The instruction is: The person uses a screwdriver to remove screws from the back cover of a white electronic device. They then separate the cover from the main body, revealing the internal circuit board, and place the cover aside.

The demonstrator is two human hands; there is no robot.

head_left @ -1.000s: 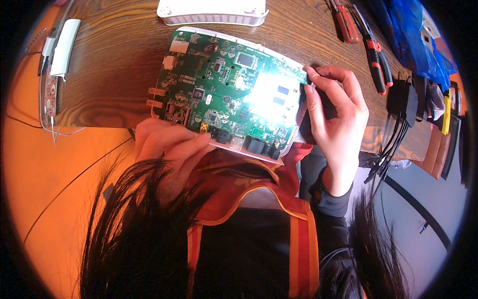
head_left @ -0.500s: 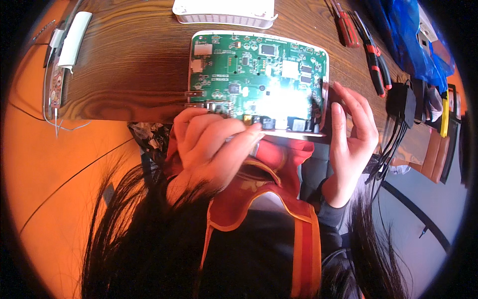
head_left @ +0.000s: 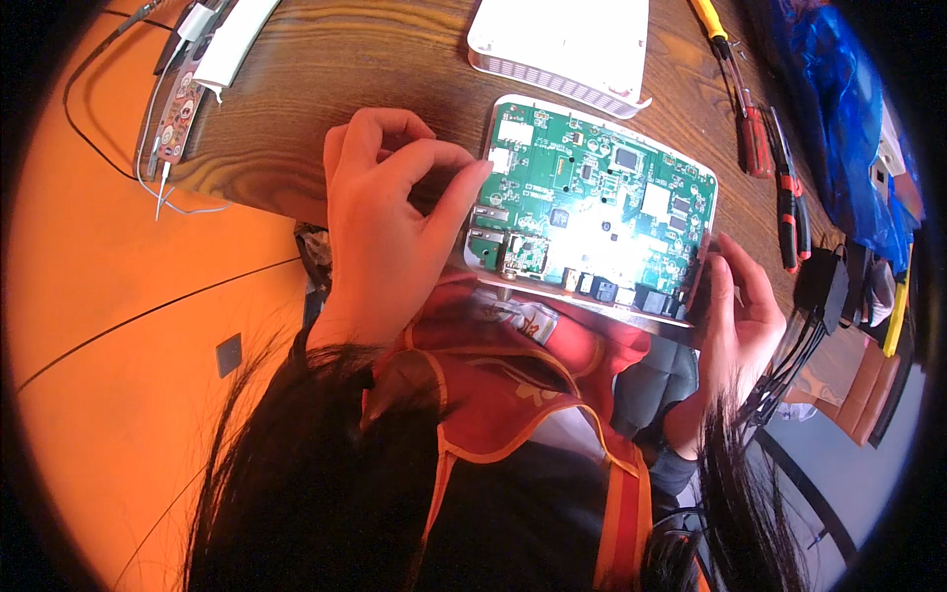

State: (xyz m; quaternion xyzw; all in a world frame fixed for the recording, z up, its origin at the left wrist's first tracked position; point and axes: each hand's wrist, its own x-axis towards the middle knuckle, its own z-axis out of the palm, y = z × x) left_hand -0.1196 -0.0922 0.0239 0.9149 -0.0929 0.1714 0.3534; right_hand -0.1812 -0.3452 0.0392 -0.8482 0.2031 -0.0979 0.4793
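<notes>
A green circuit board (head_left: 552, 168) sits in a shallow white casing (head_left: 503, 102), tilted over the table's near edge. Glare washes out its middle, and metal ports and black connectors line its left and near sides. At the far left part of the board, my left hand (head_left: 390, 222) has thumb and forefinger pinched at the edge, beside a small white connector (head_left: 500, 160). My right hand (head_left: 745, 321) grips the near right corner, its thumb along the side and its other fingers partly hidden.
A white vented cover (head_left: 562, 49) lies beyond the board. To the right are a red-handled screwdriver (head_left: 754, 143), red-and-black pliers (head_left: 789, 212), a yellow-handled tool (head_left: 708, 18), blue plastic (head_left: 838, 128) and a black cabled block (head_left: 822, 281). A power strip (head_left: 178, 113) lies at left.
My left hand has moved from the board's near left corner up to its left edge. My right hand keeps its hold. The whole view has shifted, so things appear further right and lower.
</notes>
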